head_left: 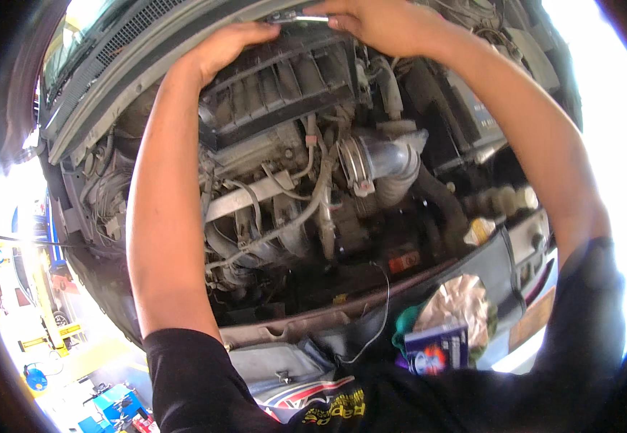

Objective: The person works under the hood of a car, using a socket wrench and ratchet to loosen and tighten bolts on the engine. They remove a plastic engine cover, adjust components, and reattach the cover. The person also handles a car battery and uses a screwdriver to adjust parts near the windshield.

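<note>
Both my arms reach far over an engine bay. My right hand point(382, 27) is closed, thumb and forefinger pinching one end of a slim, shiny metal tool point(300, 18) whose exact kind I cannot make out. At the tool's other end is my left hand point(232, 45), its fingers pressed together and partly hidden. Just below the hands lies a black ribbed plastic housing point(277, 85), like an opened air filter box. My left wrist passes over its left corner.
Nearer me are a silver intake pipe point(389, 160) with a clamp, hoses, and a metal bracket point(248, 196). At the front edge lie a dark blue box point(436, 348), crumpled brown paper point(459, 307) and a thin white cable point(380, 328). Battery point(472, 108) at right.
</note>
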Motion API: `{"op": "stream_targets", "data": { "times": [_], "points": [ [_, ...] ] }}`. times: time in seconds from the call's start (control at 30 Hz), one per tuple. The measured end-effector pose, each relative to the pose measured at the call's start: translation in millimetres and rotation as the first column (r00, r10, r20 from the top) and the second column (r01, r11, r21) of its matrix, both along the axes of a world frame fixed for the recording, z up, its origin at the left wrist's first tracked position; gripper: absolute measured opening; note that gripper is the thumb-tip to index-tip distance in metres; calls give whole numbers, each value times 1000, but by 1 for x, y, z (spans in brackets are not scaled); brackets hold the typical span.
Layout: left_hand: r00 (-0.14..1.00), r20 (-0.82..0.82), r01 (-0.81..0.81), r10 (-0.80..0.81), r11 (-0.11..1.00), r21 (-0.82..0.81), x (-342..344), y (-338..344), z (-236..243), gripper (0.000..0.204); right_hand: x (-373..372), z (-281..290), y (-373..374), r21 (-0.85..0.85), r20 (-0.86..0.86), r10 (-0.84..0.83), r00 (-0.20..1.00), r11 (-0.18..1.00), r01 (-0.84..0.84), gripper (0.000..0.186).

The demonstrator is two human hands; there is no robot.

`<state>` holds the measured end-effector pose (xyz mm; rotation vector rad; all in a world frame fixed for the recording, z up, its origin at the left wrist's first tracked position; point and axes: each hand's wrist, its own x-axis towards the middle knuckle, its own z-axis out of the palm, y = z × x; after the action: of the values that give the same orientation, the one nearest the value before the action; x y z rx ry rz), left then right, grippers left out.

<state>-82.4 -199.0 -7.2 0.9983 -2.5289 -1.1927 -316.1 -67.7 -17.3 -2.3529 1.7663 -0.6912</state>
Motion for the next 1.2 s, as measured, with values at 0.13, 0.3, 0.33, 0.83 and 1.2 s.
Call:
{"op": "stream_targets", "data": {
  "times": [0.13,0.3,0.33,0.83,1.2],
  "points": [
    [999,39,16,-7,972,-235,14,-25,-23,55,9,6,5,18,-88,-36,995,999,37,41],
    [993,115,17,19,953,-301,3,-9,-15,52,11,22,-6,199,-116,0,993,980,23,41],
    [989,144,28,16,954,-299,-1,-4,-9,52,14,25,-10,265,-139,-31,990,962,67,41],
    [987,123,-52,105,928,-370,2,4,-13,52,2,15,-12,140,-163,-68,984,986,91,41],
    [994,64,-88,92,994,-60,6,-4,3,35,29,31,-7,85,-218,-134,967,984,155,36]
  ]
}}
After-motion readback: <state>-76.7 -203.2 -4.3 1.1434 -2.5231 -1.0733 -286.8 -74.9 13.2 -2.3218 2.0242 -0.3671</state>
